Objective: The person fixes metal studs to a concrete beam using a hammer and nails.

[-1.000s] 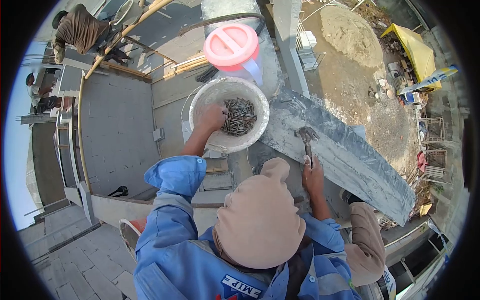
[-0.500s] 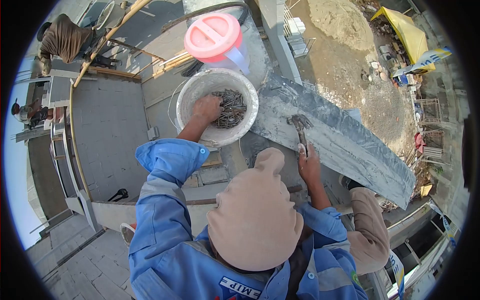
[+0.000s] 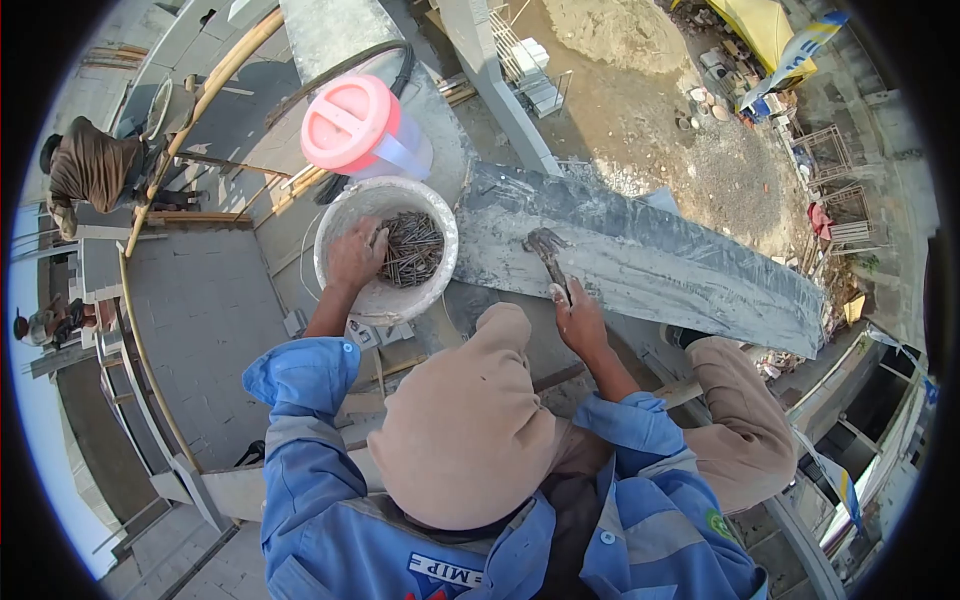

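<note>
My left hand (image 3: 355, 257) is inside a white, cement-crusted bucket (image 3: 328, 215), fingers closed at the edge of a heap of steel nails (image 3: 413, 250). It looks to be pinching nails, though how many is hidden. In my right hand (image 3: 580, 318) is a claw hammer (image 3: 547, 252), gripped by its handle with the head pointing away from me. The hammer head lies over a long grey, cement-smeared board (image 3: 640, 260), which slants down to the right. Just behind the bucket stands a clear water jug with a pink lid (image 3: 348, 122).
On the left, a bamboo pole (image 3: 190, 120) crosses near a bent-over co-worker (image 3: 95, 165). Another person (image 3: 55, 325) is farther off at the left edge. Beyond the board, the ground drops to a lower yard with a sand pile (image 3: 620, 35) and a yellow tarp (image 3: 765, 30).
My view has shifted, so the bucket, jug and board sit farther left. My left hand has drawn back a little from the nails. The hammer stays in my right hand.
</note>
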### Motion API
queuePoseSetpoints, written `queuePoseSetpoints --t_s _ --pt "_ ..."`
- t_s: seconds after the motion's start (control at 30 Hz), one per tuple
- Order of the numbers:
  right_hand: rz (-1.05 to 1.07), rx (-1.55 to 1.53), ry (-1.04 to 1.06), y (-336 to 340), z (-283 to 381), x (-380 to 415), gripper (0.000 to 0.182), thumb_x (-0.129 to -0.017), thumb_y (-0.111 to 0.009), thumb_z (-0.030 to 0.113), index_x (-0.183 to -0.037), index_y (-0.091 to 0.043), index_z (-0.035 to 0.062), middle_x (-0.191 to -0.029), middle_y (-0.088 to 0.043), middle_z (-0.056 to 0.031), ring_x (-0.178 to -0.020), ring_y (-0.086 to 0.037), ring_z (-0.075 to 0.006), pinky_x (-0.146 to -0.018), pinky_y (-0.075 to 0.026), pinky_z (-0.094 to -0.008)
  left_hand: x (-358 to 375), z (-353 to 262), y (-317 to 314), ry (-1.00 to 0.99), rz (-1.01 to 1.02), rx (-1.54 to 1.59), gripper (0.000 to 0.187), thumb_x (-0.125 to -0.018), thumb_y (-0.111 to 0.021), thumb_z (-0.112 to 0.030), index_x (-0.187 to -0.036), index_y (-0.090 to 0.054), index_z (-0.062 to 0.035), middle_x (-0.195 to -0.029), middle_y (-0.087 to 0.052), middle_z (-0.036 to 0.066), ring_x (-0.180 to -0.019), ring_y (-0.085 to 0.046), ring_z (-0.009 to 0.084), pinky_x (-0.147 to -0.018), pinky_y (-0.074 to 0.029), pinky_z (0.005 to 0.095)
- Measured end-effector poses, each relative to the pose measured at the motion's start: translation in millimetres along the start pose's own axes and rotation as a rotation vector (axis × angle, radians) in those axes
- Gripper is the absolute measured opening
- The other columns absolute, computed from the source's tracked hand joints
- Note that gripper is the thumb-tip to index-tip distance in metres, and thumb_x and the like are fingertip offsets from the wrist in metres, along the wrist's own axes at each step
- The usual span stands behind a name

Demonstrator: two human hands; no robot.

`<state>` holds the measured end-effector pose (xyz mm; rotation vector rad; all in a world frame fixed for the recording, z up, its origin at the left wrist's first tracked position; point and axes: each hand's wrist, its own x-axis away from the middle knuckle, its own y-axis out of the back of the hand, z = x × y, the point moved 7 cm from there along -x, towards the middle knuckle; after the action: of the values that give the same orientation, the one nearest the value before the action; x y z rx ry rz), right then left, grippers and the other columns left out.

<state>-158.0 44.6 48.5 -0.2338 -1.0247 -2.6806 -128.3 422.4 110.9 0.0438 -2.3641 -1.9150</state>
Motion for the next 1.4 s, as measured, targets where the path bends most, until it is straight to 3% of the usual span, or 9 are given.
queuePoseSetpoints --t_s 0.17,0.23,0.43,0.53,0.67,1.0,1.2,1.27,1.4 --pt "0.097 0.017 -0.082 -2 -2 -1 0.049 -0.095 -0.051 0.032 -0.125 -0.051 -0.0061 -0.094 -0.062 -0.0352 -0.088 -0.060 -0.0520 -0.078 -0.046 -0.0544 13 -6 24 0.280 -0.152 0.403 0.021 -0.096 -0.052 -0.025 -0.099 -0.056 -0.0039 -0.095 -0.065 0.018 -0.082 -0.067 0.0299 -0.072 -0.055 0.0420" --pt "0.079 0.022 -0.075 -3 -5 0 0.048 -0.095 -0.051 0.032 -0.125 -0.051 -0.0059 -0.094 -0.062 -0.0352 -0.088 -0.060 -0.0519 -0.078 -0.047 -0.0541 22 -47 22 0.456 -0.171 1.397 0.024 -0.100 -0.048 -0.027 -0.107 -0.049 -0.0042 -0.097 -0.066 0.017 -0.075 -0.068 0.0229 -0.063 -0.057 0.0339" --pt "0.016 -0.049 0.012 -6 -7 -2 0.045 -0.094 -0.051 0.027 -0.125 -0.051 -0.0059 -0.097 -0.061 -0.0361 -0.093 -0.059 -0.0520 -0.081 -0.046 -0.0535 38 -165 -66 0.615 0.450 1.896 0.019 -0.098 -0.054 -0.020 -0.108 -0.046 -0.0066 -0.105 -0.066 0.017 -0.079 -0.069 0.0211 -0.065 -0.059 0.0304" --pt "0.034 -0.052 0.012 -2 -5 -1 0.045 -0.094 -0.050 0.026 -0.125 -0.051 -0.0064 -0.099 -0.060 -0.0365 -0.094 -0.058 -0.0524 -0.082 -0.046 -0.0535 36 -177 -120 0.707 0.531 1.982 0.020 -0.095 -0.058 -0.014 -0.108 -0.046 -0.0066 -0.106 -0.066 0.017 -0.080 -0.068 0.0213 -0.067 -0.058 0.0298" --pt "0.068 -0.050 -0.023 -2 -8 -1 0.046 -0.095 -0.051 0.027 -0.125 -0.051 -0.0065 -0.101 -0.060 -0.0361 -0.095 -0.058 -0.0525 -0.083 -0.046 -0.0530 28 -152 -130 0.839 0.139 1.646 0.017 -0.095 -0.059 -0.017 -0.106 -0.050 -0.0071 -0.101 -0.066 0.009 -0.082 -0.065 0.0161 -0.068 -0.054 0.0255" --pt "0.032 -0.049 -0.003 -5 -13 -2 0.047 -0.095 -0.051 0.031 -0.125 -0.051 -0.0048 -0.102 -0.060 -0.0354 -0.097 -0.057 -0.0527 -0.083 -0.046 -0.0529 32 -135 -145 0.591 -0.016 1.693 0.031 -0.097 -0.056 -0.013 -0.125 -0.053 -0.0011 -0.100 -0.064 0.007 -0.085 -0.063 0.0123 -0.071 -0.052 0.0236" --pt "0.066 -0.071 -0.044 -11 -17 0 0.045 -0.094 -0.051 0.029 -0.125 -0.051 -0.0044 -0.099 -0.061 -0.0350 -0.094 -0.058 -0.0529 -0.080 -0.046 -0.0542 40 -134 -122 0.481 -0.138 1.292 0.025 -0.093 -0.059 -0.005 -0.118 -0.063 -0.0025 -0.103 -0.065 0.008 -0.093 -0.063 0.0171 -0.080 -0.051 0.0298" --pt "0.025 -0.063 -0.016 -13 -21 0 0.045 -0.094 -0.050 0.028 -0.124 -0.051 -0.0044 -0.097 -0.061 -0.0349 -0.092 -0.058 -0.0531 -0.079 -0.045 -0.0548 41 -144 -80 0.082 -0.448 0.722 0.025 -0.086 -0.063 0.001 -0.109 -0.069 -0.0051 -0.102 -0.066 0.011 -0.092 -0.063 0.0249 -0.084 -0.050 0.0357" --pt "0.066 -0.079 -0.056 -11 -19 -1 0.044 -0.094 -0.050 0.029 -0.123 -0.051 -0.0035 -0.094 -0.061 -0.0348 -0.089 -0.058 -0.0532 -0.077 -0.045 -0.0558 46 -145 -78 -0.045 -0.491 0.533 0.027 -0.081 -0.065 0.004 -0.106 -0.071 -0.0062 -0.103 -0.067 0.014 -0.095 -0.063 0.0320 -0.087 -0.050 0.0395"
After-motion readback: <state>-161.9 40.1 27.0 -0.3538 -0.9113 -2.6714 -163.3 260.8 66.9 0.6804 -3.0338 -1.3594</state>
